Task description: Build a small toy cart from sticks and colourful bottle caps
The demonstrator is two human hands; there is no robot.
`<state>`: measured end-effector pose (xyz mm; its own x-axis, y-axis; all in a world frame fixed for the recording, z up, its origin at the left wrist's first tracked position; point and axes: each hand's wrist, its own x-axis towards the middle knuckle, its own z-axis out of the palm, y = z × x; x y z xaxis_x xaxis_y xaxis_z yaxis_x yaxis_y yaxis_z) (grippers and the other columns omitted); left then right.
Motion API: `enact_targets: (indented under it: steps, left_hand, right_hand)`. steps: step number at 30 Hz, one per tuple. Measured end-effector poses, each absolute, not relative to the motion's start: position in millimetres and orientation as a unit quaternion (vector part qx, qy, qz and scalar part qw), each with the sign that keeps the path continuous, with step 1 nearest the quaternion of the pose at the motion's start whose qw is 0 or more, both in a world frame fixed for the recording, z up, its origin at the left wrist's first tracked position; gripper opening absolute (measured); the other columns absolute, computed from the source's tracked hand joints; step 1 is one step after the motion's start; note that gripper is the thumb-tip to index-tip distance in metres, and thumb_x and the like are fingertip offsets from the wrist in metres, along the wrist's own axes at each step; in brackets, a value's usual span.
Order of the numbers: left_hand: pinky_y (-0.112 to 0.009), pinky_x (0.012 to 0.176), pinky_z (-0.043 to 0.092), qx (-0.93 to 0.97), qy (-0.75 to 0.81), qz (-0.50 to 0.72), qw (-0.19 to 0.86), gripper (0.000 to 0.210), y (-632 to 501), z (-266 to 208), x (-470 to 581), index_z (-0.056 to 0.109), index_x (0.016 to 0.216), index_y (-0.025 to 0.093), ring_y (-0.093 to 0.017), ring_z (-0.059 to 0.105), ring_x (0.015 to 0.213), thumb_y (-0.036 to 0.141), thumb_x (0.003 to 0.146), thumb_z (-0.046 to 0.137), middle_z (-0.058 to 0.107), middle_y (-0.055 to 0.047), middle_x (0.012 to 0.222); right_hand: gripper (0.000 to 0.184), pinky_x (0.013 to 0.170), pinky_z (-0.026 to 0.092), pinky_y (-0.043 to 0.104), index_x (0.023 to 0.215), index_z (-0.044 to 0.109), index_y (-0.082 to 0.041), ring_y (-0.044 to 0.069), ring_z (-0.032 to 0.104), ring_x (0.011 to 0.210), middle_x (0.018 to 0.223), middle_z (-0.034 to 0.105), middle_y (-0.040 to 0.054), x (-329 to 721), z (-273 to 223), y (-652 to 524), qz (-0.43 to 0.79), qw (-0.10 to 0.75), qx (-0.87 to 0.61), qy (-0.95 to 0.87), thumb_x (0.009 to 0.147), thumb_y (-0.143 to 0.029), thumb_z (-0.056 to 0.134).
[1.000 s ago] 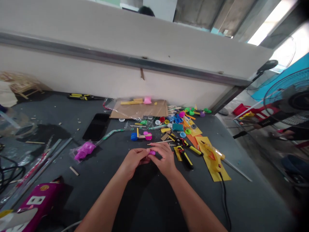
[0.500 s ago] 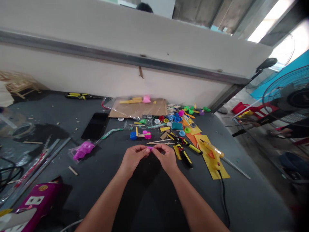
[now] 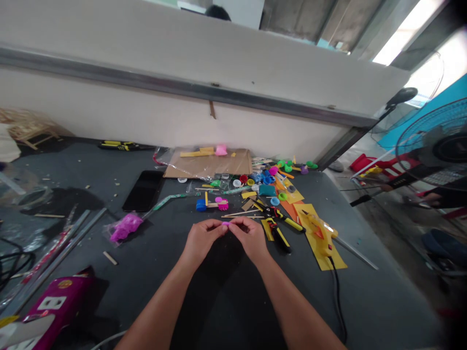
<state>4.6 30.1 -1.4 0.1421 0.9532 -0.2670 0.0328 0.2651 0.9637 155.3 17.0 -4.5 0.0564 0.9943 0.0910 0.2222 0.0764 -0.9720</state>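
My left hand (image 3: 202,237) and my right hand (image 3: 250,236) meet over the dark table, fingertips almost touching. Between them they pinch a small piece of purple clay (image 3: 226,223), mostly covered by the fingers. Just beyond the hands lies a small model (image 3: 212,203) with a blue lump, a pink lump and thin sticks. To the left rests a larger purple clay lump (image 3: 126,226) in clear plastic. Right of my right hand are black-and-yellow pliers (image 3: 278,236).
A yellow glue gun (image 3: 321,233) lies on yellow card at the right, its cord running forward. Behind are a cardboard sheet (image 3: 211,164) and several colourful caps. A black phone (image 3: 144,190) lies at left, a purple power strip (image 3: 60,304) at front left. A fan (image 3: 441,146) stands beyond the table.
Both hands stay in nearly the same place, still pinching the purple clay. The fingers shift only slightly around it.
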Motion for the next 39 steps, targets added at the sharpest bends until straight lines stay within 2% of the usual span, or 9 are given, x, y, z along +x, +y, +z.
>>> enact_targets:
  steps: [7,12,19,25,28,31,39]
  left_hand:
    - [-0.025,0.066,0.047,0.378,0.501,0.386,0.676,0.029,30.9,3.2,4.9,0.068,0.068,0.013,-0.012,0.056,0.061,0.042,0.066,0.069,0.064,-0.003,0.063]
    - [-0.023,0.065,0.046,0.373,0.498,0.384,0.682,0.023,31.6,4.6,4.1,0.068,0.068,0.014,-0.01,0.055,0.059,0.036,0.063,0.072,0.063,-0.001,0.061]
    - [-0.024,0.063,0.046,0.369,0.482,0.361,0.708,0.025,30.3,6.0,5.6,0.068,0.069,0.013,-0.01,0.055,0.059,0.038,0.063,0.072,0.062,-0.002,0.062]
    - [-0.024,0.065,0.045,0.393,0.502,0.377,0.672,0.024,30.2,2.4,6.2,0.068,0.068,0.014,-0.011,0.054,0.059,0.038,0.063,0.071,0.062,-0.001,0.062]
    - [-0.024,0.065,0.044,0.432,0.515,0.375,0.638,0.025,30.0,-0.6,5.6,0.069,0.069,0.015,-0.012,0.056,0.061,0.04,0.064,0.069,0.064,-0.002,0.064]
    - [-0.024,0.064,0.044,0.454,0.524,0.372,0.618,0.027,29.6,-1.9,5.5,0.071,0.072,0.016,-0.014,0.057,0.062,0.041,0.062,0.07,0.066,-0.002,0.065]
    - [-0.024,0.062,0.041,0.493,0.544,0.353,0.58,0.024,30.0,-0.8,4.9,0.072,0.071,0.019,-0.015,0.059,0.064,0.042,0.061,0.07,0.069,-0.001,0.067]
  right_hand:
    - [0.009,0.072,0.05,0.028,0.085,0.067,-0.022,0.017,0.061,0.081,0.087,0.066,0.0036,156.7,-4.8,12.9,0.256,0.486,-0.506,-0.665,0.078,-0.022,0.06]
    - [0.018,0.074,0.051,0.029,0.095,0.064,-0.023,0.017,0.06,0.083,0.093,0.065,0.0044,155.5,-2.0,11.9,0.245,0.461,-0.502,-0.69,0.076,-0.022,0.062]
    - [0.014,0.071,0.05,0.028,0.089,0.065,-0.023,0.016,0.06,0.078,0.086,0.066,0.0027,155.0,-0.1,12.4,0.229,0.46,-0.502,-0.695,0.078,-0.021,0.058]
    - [0.018,0.068,0.05,0.027,0.094,0.065,-0.022,0.015,0.06,0.073,0.089,0.066,0.0032,155.0,-2.1,12.9,0.29,0.462,-0.514,-0.662,0.076,-0.024,0.06]
    - [0.012,0.062,0.048,0.024,0.082,0.066,-0.02,0.014,0.06,0.066,0.075,0.067,0.0016,156.2,-2.8,14.6,0.341,0.452,-0.537,-0.625,0.079,-0.028,0.057]
    - [0.017,0.059,0.047,0.023,0.072,0.065,-0.019,0.014,0.06,0.063,0.067,0.066,0.0002,157.4,-3.6,15.9,0.356,0.446,-0.553,-0.607,0.08,-0.031,0.056]
    - [0.016,0.057,0.047,0.023,0.074,0.066,-0.019,0.014,0.06,0.061,0.067,0.065,-0.0001,156.6,-5.6,17.4,0.4,0.458,-0.546,-0.576,0.077,-0.033,0.058]
